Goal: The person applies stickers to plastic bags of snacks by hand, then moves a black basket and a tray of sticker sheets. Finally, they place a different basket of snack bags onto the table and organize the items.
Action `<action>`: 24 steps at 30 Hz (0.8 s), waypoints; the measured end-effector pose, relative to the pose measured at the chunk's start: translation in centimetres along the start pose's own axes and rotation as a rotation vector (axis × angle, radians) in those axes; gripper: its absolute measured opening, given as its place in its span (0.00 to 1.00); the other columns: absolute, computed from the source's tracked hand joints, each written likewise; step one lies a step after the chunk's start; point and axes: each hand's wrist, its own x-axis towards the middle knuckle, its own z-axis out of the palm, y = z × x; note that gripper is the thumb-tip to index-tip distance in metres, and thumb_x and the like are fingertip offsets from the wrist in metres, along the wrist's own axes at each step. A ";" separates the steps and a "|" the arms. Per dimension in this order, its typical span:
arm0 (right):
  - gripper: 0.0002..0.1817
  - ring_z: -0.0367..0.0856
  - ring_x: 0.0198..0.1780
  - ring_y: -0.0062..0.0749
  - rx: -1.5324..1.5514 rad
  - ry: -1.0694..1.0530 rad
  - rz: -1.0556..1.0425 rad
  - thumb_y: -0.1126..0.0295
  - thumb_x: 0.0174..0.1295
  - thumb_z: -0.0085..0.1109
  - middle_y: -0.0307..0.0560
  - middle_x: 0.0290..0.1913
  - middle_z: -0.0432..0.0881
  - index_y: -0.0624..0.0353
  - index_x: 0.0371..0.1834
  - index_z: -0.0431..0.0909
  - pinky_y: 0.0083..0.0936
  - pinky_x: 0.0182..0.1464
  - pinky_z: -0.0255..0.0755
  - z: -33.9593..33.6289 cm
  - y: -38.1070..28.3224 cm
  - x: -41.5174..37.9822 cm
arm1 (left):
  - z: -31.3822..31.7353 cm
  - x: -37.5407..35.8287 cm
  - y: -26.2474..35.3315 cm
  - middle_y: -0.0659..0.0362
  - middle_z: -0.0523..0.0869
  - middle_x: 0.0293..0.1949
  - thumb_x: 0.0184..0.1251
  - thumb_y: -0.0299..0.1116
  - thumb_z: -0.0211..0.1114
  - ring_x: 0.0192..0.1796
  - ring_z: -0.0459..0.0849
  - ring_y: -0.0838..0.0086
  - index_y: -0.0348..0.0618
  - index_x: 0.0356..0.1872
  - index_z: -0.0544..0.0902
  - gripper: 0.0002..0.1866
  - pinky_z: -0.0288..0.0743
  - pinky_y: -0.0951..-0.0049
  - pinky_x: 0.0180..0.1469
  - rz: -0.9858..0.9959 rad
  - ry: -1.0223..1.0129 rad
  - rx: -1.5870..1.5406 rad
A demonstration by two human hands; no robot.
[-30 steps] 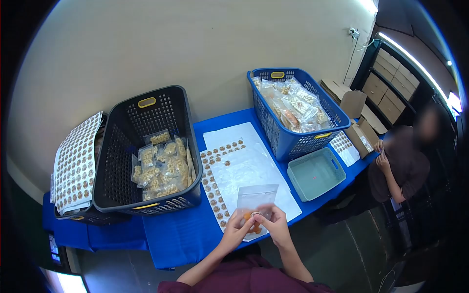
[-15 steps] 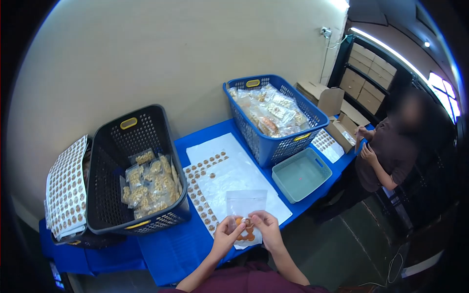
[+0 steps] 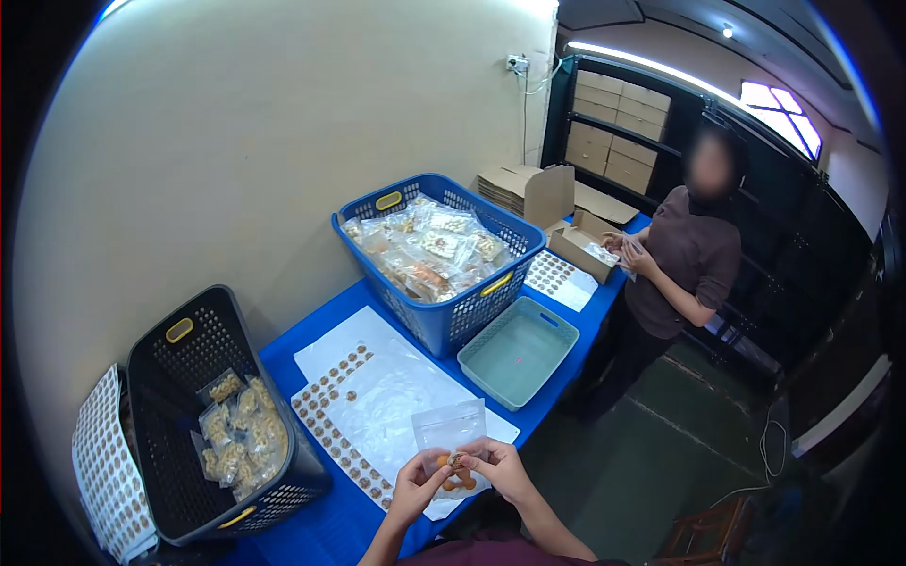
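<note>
A clear zip pouch (image 3: 449, 425) with orange-brown snack pieces in its lower part is held up between my two hands. My left hand (image 3: 418, 483) pinches its left side, thumb on the front. From the right, my right hand (image 3: 503, 470) grips the other side, its thumb close to the left one. A small round brown sticker (image 3: 459, 459) shows on the pouch front between both thumbs. Below and behind the pouch lies a white sticker sheet (image 3: 394, 404), with round brown stickers along its left side and a bare backing elsewhere.
A blue basket (image 3: 442, 325) full of packed pouches stands behind the sheet, beside a green tray (image 3: 517, 354). At left are a dark basket (image 3: 175, 377) with snack packs and more sticker sheets (image 3: 109, 472). A co-worker (image 3: 694, 255) handles a pouch near an open carton (image 3: 576, 247).
My view has turned to the right, so the baskets and table sit further left and the co-worker shows more fully. Both hands keep hold of the pouch, thumbs at the sticker.
</note>
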 end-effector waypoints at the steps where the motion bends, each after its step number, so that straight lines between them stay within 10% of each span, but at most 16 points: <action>1: 0.10 0.76 0.36 0.20 -0.011 0.018 -0.005 0.72 0.55 0.60 0.43 0.34 0.80 0.66 0.38 0.76 0.15 0.40 0.68 0.0 0.1 0.1 | 0.0 0.3 0.0 0.57 0.79 0.40 0.61 0.26 0.58 0.42 0.78 0.78 0.35 0.46 0.73 0.12 0.72 0.78 0.45 0.010 0.001 0.045; 10: 0.11 0.75 0.37 0.19 -0.138 0.100 -0.043 0.73 0.54 0.60 0.41 0.35 0.78 0.66 0.39 0.75 0.15 0.41 0.68 0.7 2.2 0.1 | 0.2 2.7 -1.2 0.58 0.81 0.27 0.61 0.32 0.59 0.28 0.78 0.81 0.33 0.34 0.79 0.10 0.72 0.83 0.28 0.032 0.167 0.252; 24: 0.11 0.75 0.34 0.17 -0.139 0.097 -0.024 0.68 0.58 0.58 0.41 0.31 0.78 0.67 0.36 0.75 0.15 0.36 0.68 4.9 2.5 1.4 | -2.1 1.2 -0.3 0.57 0.81 0.26 0.59 0.29 0.60 0.27 0.79 0.79 0.33 0.31 0.79 0.08 0.73 0.81 0.29 0.208 0.342 0.381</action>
